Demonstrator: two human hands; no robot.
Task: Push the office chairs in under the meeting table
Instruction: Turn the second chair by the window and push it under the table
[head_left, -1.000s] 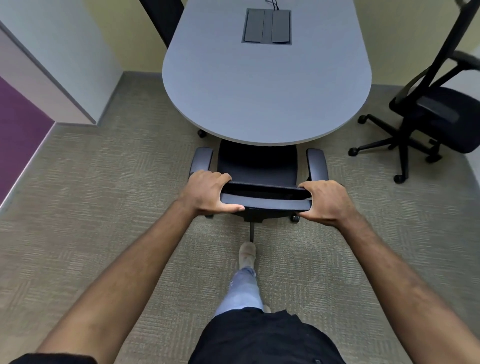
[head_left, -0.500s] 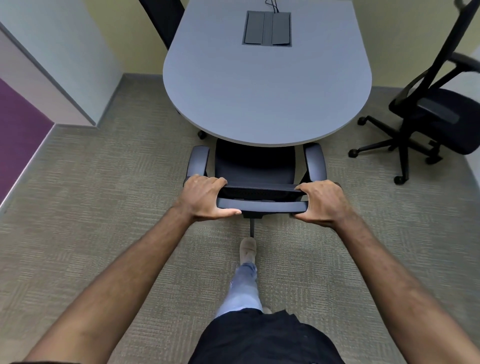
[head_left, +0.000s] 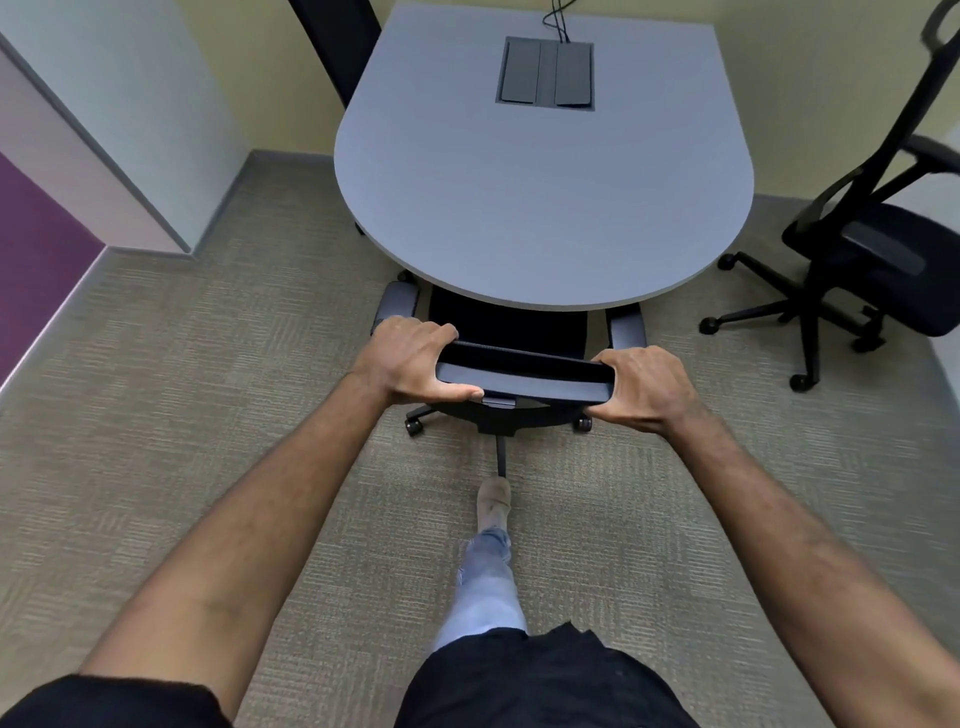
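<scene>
A black office chair (head_left: 511, 332) stands at the near rounded end of the grey meeting table (head_left: 540, 197), its seat partly under the tabletop. My left hand (head_left: 410, 364) grips the left end of the chair's backrest top. My right hand (head_left: 641, 387) grips the right end. Both armrests poke out just in front of the table edge. A second black office chair (head_left: 872, 260) stands apart from the table at the right, turned away. A third chair's back (head_left: 337, 47) shows at the table's far left side.
A dark cable box (head_left: 545, 73) is set into the tabletop. A white wall corner (head_left: 119, 145) juts in at the left, with a purple panel (head_left: 31, 260) beside it. My foot (head_left: 493, 501) is on the carpet just behind the chair's base.
The chair has rolled forward, with its seat and armrests further under the table edge. Both hands have moved forward with the backrest.
</scene>
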